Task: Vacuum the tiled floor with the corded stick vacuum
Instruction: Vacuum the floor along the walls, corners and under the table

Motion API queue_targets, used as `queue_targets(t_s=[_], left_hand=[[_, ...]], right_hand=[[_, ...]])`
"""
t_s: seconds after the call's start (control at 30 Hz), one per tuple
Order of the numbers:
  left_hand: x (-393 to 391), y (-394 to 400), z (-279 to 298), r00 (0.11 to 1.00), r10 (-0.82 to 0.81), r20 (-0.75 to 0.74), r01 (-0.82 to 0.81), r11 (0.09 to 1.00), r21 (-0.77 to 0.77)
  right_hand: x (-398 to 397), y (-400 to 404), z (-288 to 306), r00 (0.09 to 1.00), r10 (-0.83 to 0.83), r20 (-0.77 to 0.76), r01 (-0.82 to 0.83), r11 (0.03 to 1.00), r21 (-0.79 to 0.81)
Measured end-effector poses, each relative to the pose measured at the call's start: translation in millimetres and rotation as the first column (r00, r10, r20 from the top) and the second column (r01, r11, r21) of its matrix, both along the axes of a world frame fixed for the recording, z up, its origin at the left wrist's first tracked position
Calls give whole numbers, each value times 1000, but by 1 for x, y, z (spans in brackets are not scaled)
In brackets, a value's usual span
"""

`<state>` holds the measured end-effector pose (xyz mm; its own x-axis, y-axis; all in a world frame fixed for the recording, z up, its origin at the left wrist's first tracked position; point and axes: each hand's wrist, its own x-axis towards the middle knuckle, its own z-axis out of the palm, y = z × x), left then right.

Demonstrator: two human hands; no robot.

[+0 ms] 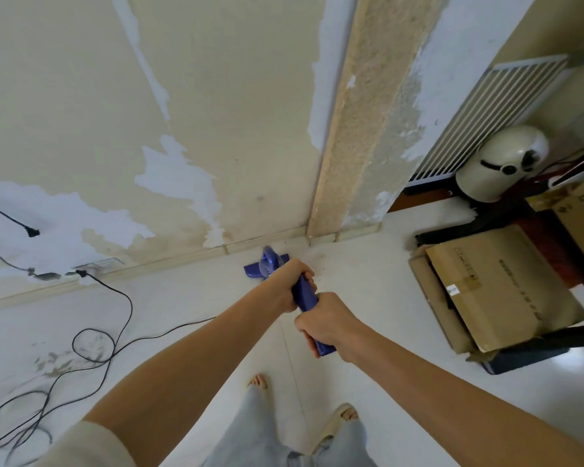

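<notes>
The blue stick vacuum [305,298] looks like a light plastic machine, stiff along its length, so a push at the top should carry straight down to the floor head [254,268] — though with the motor body low it may feel nose-heavy when lifted. The sensible hold is the one in use: two fists stacked on the handle, one high for steering, one lower for pressing.

The left hand [289,284] is wrapped round the handle further down, fingers curled over it. The right hand [327,323] grips the upper end nearer the body, fingers closed around it, with the handle's tip poking out below the palm. Both arms are stretched forward, so the vacuum runs away from the person, its floor head flat on the pale tiled floor [189,305] just beside the skirting, near the corner where the rough pillar [358,129] meets the peeling wall.

The black power cord [115,298] (plugged in at the low wall socket) loops over the tiles well to the left, apart from the head. Cardboard boxes [496,288] lie to the right.
</notes>
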<state>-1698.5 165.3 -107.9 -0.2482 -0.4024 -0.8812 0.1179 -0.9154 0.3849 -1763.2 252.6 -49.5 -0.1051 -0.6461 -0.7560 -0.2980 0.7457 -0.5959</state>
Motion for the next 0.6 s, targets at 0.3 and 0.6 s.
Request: queue_targets(t_s=[0.3, 0.6], left_hand=[[-3, -3, -7, 1000, 17, 22, -17, 1000, -10], [-10, -21, -18, 1000, -12, 12, 12, 1000, 2]], right_hand=[[-1, -4, -20, 1000, -12, 5, 12, 1000, -20], [-14, -22, -32, 999, 44, -22, -44, 999, -3]])
